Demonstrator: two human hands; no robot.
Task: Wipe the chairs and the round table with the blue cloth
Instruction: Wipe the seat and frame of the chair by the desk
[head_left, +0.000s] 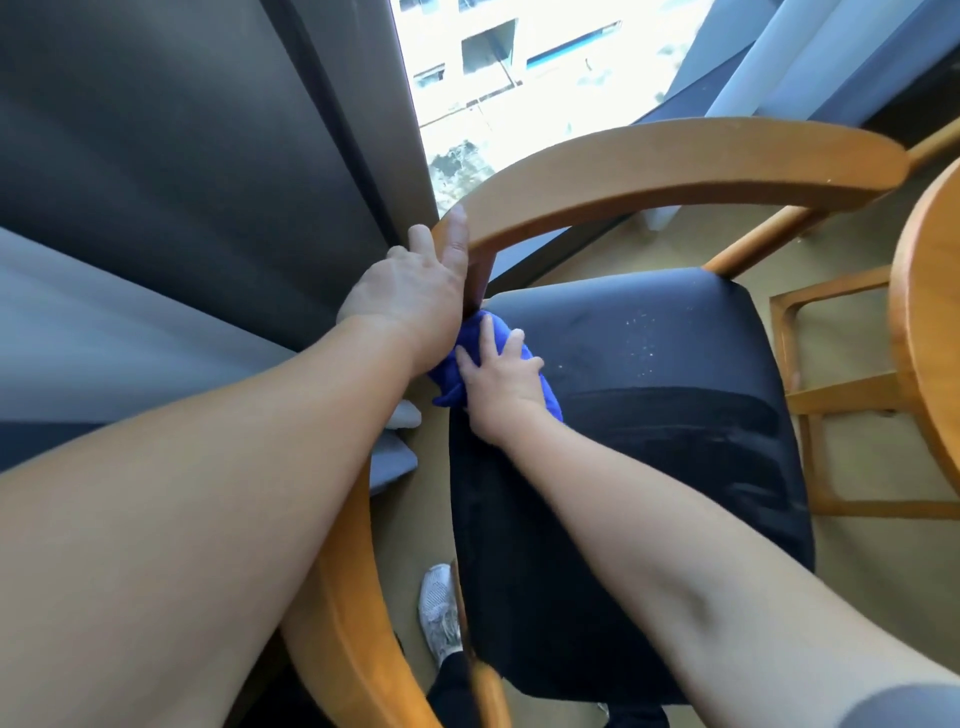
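Note:
A wooden chair with a curved armrest rail (675, 166) and a black padded seat (649, 415) fills the middle of the view. My left hand (415, 286) grips the bend of the wooden rail at the seat's far left corner. My right hand (501, 379) presses flat, fingers spread, on the bunched blue cloth (493, 332) against the seat's back left corner. White specks dot the seat to the right of the cloth. The round wooden table (930, 322) shows only as a curved edge at the right.
A second wooden chair frame (831, 395) stands between the seat and the table. Dark curtains (182, 156) hang on the left beside a bright window (498, 78). My white shoe (439, 608) rests on the beige floor under the rail.

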